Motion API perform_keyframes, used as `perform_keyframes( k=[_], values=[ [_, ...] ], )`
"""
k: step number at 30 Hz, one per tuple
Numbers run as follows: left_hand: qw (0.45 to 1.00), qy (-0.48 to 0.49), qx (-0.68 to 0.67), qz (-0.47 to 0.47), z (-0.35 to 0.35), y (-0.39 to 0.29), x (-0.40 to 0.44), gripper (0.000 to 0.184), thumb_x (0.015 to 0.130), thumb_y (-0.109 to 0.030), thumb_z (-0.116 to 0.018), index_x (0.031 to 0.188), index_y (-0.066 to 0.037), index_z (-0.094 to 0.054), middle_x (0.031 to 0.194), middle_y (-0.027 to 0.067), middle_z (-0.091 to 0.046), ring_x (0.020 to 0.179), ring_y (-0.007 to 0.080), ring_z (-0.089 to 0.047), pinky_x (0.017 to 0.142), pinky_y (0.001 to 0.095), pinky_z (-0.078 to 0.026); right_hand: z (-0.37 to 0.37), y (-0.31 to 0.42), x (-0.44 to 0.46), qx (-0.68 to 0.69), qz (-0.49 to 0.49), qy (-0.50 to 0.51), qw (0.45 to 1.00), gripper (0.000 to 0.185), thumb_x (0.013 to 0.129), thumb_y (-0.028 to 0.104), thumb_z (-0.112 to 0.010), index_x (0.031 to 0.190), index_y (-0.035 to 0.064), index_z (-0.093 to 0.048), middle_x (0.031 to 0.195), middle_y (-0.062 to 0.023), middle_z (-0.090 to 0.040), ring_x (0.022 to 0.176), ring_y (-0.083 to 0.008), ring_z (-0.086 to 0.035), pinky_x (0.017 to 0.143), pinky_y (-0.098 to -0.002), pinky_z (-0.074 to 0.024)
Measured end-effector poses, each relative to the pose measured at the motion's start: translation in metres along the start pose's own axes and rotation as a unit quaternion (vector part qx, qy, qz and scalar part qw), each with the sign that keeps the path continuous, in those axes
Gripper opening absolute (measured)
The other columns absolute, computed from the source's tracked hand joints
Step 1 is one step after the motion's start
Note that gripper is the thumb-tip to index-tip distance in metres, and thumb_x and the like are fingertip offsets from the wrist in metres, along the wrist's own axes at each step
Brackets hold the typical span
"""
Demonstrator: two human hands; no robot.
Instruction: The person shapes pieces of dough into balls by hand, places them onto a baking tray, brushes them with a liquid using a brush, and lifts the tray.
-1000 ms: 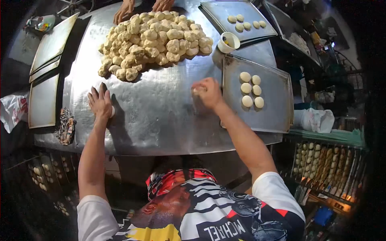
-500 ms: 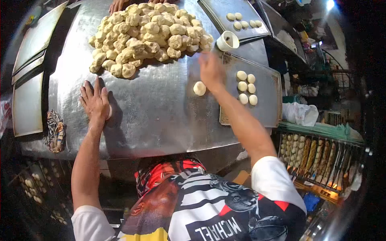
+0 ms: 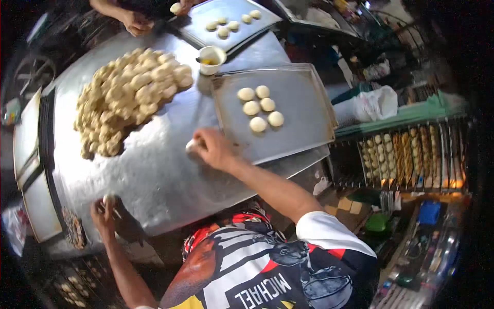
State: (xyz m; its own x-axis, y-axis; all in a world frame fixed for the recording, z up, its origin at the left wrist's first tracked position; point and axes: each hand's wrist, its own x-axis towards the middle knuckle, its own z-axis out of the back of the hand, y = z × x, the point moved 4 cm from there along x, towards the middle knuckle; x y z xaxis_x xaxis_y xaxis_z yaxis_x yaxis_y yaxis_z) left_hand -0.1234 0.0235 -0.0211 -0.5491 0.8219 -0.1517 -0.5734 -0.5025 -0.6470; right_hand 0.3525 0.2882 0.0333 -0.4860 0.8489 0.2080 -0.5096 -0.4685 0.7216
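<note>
My right hand (image 3: 212,148) is closed around a pale dough ball (image 3: 191,146) over the metal table (image 3: 164,180), just left of the near tray's corner. Near the table's front edge, my left hand (image 3: 104,213) has its fingers closed on a small dough ball (image 3: 108,198). A large heap of dough pieces (image 3: 128,92) lies beyond both hands. Several smooth dough balls (image 3: 251,107) sit in two columns on the near tray (image 3: 301,118).
A co-worker's hand (image 3: 138,23) is beyond the heap; the other holds a dough ball (image 3: 175,8) beside the far tray (image 3: 198,23). A white cup (image 3: 212,57) stands between. Flat trays (image 3: 43,206) and a cloth (image 3: 73,229) lie left.
The view has swung to the right. My left hand has lifted from lying flat and closed on a small ball. My right hand is back on a dough ball. The co-worker's hands have left the heap.
</note>
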Motion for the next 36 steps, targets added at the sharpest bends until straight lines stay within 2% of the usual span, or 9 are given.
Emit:
perform_keyframes(
  k=[3,5,8,10,14,21,28,30,36],
  values=[
    [0.986,-0.041,-0.153,0.049,-0.044,-0.106,-0.032,0.044,0.102,-0.024,-0.073,0.139,-0.002,-0.062,0.107,0.0123,-0.07,0.105,0.0192,-0.069,0.083,0.0286,-0.06,0.043,-0.004,-0.021,0.268,-0.133,0.104,0.949,0.037,0.096,0.027,-0.077,0.124,0.0036,-0.067,0.103,-0.0122,-0.07,0.099,-0.0253,-0.069,0.089,-0.0396,-0.055],
    [0.934,0.023,-0.357,0.029,-0.113,-0.204,-0.029,0.048,0.1,-0.007,-0.072,0.144,0.001,-0.058,0.115,0.0154,-0.071,0.105,0.0241,-0.072,0.088,0.0333,-0.06,0.101,-0.036,-0.019,0.278,-0.142,0.027,0.95,0.04,0.095,0.023,-0.076,0.128,0.0038,-0.066,0.106,-0.0128,-0.069,0.1,-0.027,-0.069,0.091,-0.0394,-0.0552],
    [0.956,0.119,-0.266,-0.018,-0.221,-0.414,-0.037,0.044,0.097,-0.005,-0.075,0.137,0.007,-0.062,0.12,0.0157,-0.074,0.108,0.021,-0.072,0.095,0.0347,-0.059,0.185,-0.14,-0.02,0.332,-0.239,-0.1,0.907,0.043,0.094,0.016,-0.075,0.134,0.0036,-0.064,0.111,-0.015,-0.069,0.101,-0.0298,-0.069,0.092,-0.0387,-0.0559],
    [0.949,0.122,-0.239,-0.166,-0.29,-0.51,-0.028,0.031,0.096,-0.008,-0.077,0.126,0.0,-0.072,0.115,0.0111,-0.074,0.106,0.0211,-0.073,0.091,0.0335,-0.059,0.248,-0.204,-0.024,0.118,-0.161,-0.202,0.959,0.041,0.093,0.015,-0.077,0.131,0.0039,-0.066,0.116,-0.0177,-0.068,0.102,-0.0316,-0.07,0.092,-0.0398,-0.0561],
    [0.938,0.174,-0.171,-0.247,-0.39,-0.63,-0.002,0.034,0.09,-0.018,-0.078,0.121,-0.004,-0.076,0.114,0.0194,-0.073,0.102,0.0312,-0.073,0.089,0.0407,-0.058,0.319,-0.253,-0.018,0.081,-0.259,-0.149,0.951,0.039,0.091,0.01,-0.077,0.128,0.0043,-0.068,0.114,-0.02,-0.072,0.104,-0.034,-0.071,0.092,-0.0415,-0.0557],
    [0.946,0.192,-0.018,-0.26,-0.456,-0.639,0.027,0.036,0.092,-0.023,-0.074,0.121,-0.002,-0.077,0.121,0.0241,-0.072,0.106,0.0386,-0.072,0.094,0.0449,-0.057,0.327,-0.262,0.007,0.071,-0.214,-0.13,0.965,0.032,0.088,0.002,-0.073,0.119,0.0062,-0.074,0.119,-0.019,-0.075,0.109,-0.0362,-0.072,0.095,-0.0435,-0.0553],
    [0.961,0.128,-0.045,-0.241,-0.377,-0.626,0.004,0.036,0.097,-0.03,-0.073,0.132,-0.019,-0.071,0.129,0.0188,-0.068,0.11,0.0381,-0.071,0.095,0.0461,-0.057,0.328,-0.221,0.014,-0.127,-0.126,-0.177,0.968,0.038,0.089,-0.003,-0.072,0.126,0.0064,-0.075,0.114,-0.0145,-0.073,0.108,-0.036,-0.072,0.096,-0.0445,-0.0581],
    [0.968,0.066,-0.131,-0.205,-0.329,-0.56,0.018,0.031,0.095,-0.022,-0.077,0.125,-0.015,-0.075,0.117,0.0146,-0.071,0.106,0.0328,-0.072,0.093,0.0424,-0.058,0.321,-0.194,0.009,-0.039,-0.248,-0.179,0.951,0.033,0.094,0.0,-0.073,0.126,0.0057,-0.075,0.111,-0.0127,-0.075,0.1,-0.0262,-0.073,0.088,-0.0381,-0.0595],
    [0.921,-0.337,0.047,-0.187,-0.163,-0.376,0.126,0.034,0.093,-0.018,-0.077,0.126,-0.01,-0.072,0.125,0.0175,-0.065,0.118,0.037,-0.062,0.1,0.0446,-0.053,0.161,-0.046,0.014,0.118,-0.119,-0.041,0.985,0.015,0.1,0.009,-0.071,0.112,0.0006,-0.077,0.101,-0.0108,-0.077,0.09,-0.0158,-0.071,0.078,-0.0304,-0.0568]
  ],
)
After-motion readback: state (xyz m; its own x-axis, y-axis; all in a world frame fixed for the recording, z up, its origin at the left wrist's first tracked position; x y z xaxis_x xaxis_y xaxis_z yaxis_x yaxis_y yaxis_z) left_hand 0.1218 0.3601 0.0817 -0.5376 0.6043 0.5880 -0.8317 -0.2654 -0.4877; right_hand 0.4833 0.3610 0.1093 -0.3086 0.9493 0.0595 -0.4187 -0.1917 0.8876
